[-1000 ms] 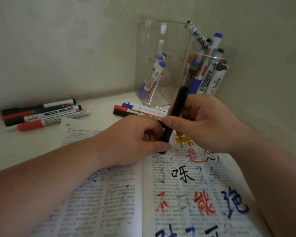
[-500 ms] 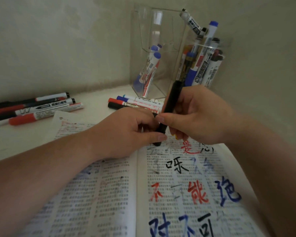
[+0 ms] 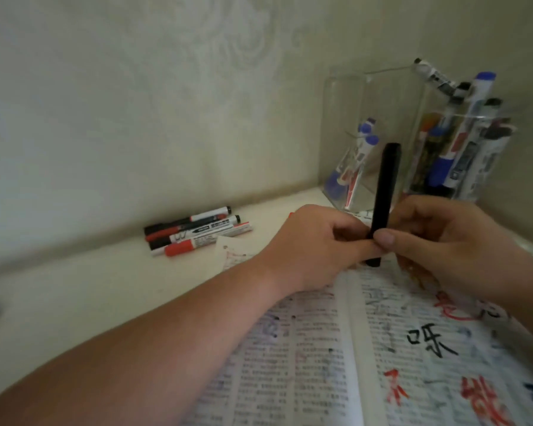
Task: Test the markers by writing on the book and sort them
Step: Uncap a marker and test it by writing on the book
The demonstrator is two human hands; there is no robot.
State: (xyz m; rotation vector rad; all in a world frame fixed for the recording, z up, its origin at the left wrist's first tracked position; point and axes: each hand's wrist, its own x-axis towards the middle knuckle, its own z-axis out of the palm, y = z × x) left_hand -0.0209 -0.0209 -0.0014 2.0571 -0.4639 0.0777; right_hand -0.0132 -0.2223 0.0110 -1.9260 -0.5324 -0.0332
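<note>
Head: black marker (image 3: 385, 186) near-vertical, held over book (image 3: 314, 358)

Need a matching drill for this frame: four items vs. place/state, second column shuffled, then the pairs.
1 black marker
2 marker pile
3 clear holder
4 book

A open, scribbled on
B stands in the corner, markers inside
C lies on the table, left of the hands
D upright, gripped by left hand and right hand

Pairs: 1-D, 2-C, 3-B, 4-A
</note>
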